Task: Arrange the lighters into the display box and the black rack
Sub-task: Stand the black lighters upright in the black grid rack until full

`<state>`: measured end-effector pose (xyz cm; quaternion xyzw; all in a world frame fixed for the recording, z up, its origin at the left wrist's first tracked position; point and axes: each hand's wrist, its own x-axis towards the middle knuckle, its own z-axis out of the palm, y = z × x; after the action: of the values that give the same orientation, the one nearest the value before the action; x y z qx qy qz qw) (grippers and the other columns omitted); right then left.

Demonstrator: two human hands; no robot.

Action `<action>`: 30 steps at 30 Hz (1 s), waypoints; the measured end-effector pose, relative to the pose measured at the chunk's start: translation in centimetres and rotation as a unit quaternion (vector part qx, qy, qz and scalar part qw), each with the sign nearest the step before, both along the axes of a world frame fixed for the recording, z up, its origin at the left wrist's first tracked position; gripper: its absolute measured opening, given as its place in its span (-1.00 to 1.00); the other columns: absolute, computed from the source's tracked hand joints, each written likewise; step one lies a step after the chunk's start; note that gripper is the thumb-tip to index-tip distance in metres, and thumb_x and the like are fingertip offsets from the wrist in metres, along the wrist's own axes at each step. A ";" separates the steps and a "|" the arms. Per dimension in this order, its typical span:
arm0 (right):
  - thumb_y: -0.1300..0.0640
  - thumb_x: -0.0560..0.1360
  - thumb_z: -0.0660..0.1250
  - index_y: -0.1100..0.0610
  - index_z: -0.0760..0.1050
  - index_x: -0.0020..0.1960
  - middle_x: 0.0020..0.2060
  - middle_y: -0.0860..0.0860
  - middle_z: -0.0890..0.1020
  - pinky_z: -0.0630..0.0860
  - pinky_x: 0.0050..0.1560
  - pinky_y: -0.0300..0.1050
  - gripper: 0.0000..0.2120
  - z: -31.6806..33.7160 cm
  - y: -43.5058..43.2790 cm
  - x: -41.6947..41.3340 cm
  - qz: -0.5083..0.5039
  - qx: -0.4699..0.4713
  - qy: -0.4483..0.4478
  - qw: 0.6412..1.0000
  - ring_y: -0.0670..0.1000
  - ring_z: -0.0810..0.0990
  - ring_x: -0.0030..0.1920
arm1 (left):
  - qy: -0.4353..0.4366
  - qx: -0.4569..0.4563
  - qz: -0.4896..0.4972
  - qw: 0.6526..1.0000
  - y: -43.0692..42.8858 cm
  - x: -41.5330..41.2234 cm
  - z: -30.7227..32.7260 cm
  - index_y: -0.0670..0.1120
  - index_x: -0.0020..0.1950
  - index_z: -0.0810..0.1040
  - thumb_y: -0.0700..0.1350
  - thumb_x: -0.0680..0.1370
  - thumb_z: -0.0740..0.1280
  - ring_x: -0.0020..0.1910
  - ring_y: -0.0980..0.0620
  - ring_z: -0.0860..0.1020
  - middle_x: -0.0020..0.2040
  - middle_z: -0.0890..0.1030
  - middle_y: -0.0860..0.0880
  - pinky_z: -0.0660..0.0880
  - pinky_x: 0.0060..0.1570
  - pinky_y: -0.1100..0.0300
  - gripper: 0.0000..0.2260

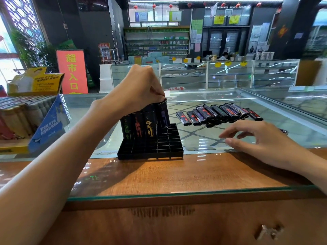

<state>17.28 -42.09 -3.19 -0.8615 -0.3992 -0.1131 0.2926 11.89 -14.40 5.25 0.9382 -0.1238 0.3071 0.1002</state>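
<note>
Left hand (pixel 141 85) pinches the top of a lighter (pixel 163 114), held slightly tilted with its base at a back-row slot of the rack (pixel 169 144), just beside three upright lighters (pixel 138 127). Right hand (pixel 256 140) hovers with fingers spread, holding nothing, near the loose pile (pixel 217 114). The display box (pixel 47 121) stands at left. Risk: the tilt may catch the base on a divider, tipping the neighbours; the unsteadied rack could slide.
</note>
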 end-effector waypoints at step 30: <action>-0.23 0.35 0.29 -0.17 0.58 -0.05 -0.07 -0.25 0.63 0.46 0.00 -0.28 -0.75 0.1 -4.4 -1.1 -0.003 -0.015 -0.019 1.000 -0.24 0.56 0.02 | -0.026 -0.020 -0.078 0.996 -2.7 0.5 -0.2 -0.20 0.03 0.65 -0.07 0.55 0.31 -0.29 0.32 0.48 -0.15 0.59 0.06 0.41 -0.29 0.56 -0.77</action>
<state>16.19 -46.50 -3.11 -0.8645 -0.4038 -0.1241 0.2722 12.38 -17.11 5.03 0.9152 -0.1933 0.3250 0.1396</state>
